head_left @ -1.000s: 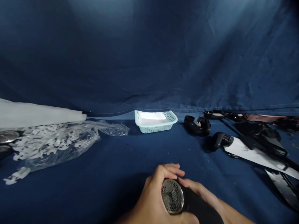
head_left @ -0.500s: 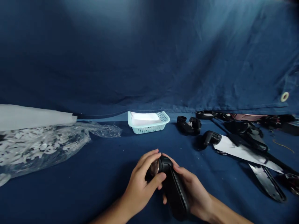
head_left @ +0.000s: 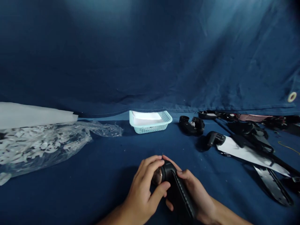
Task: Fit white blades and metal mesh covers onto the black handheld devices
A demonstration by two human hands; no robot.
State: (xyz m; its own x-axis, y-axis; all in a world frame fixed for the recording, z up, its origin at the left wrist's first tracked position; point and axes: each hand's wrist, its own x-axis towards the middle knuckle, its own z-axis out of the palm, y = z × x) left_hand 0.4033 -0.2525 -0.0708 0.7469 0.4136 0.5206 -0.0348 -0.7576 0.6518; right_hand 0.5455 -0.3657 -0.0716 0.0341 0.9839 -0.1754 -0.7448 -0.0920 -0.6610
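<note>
Between my hands, low in the middle of the view, is a black fabric shaver [head_left: 179, 190] with a bent neck and a round, copper-toned face. My left hand [head_left: 144, 189] curls around the round head, fingers over its top and thumb against its near side. From the other side, my right hand [head_left: 195, 193] is wrapped about the handle, its thumb near the neck. The handle's lower end runs down toward the bottom edge. Part of the round face is hidden behind my left fingers.
A light blue basket [head_left: 151, 128] with white paper stands ahead. To the left lies a clear plastic bag [head_left: 47, 143] of small white pieces beside white sheeting [head_left: 35, 115]. Black curved housings [head_left: 192, 126], a white strip [head_left: 248, 153] and a long dark shell [head_left: 274, 186] lie right.
The shaver and both hands have shifted slightly down and right, and the handle sits lower in view. My grip stays much the same, with more of the copper-toned face showing.
</note>
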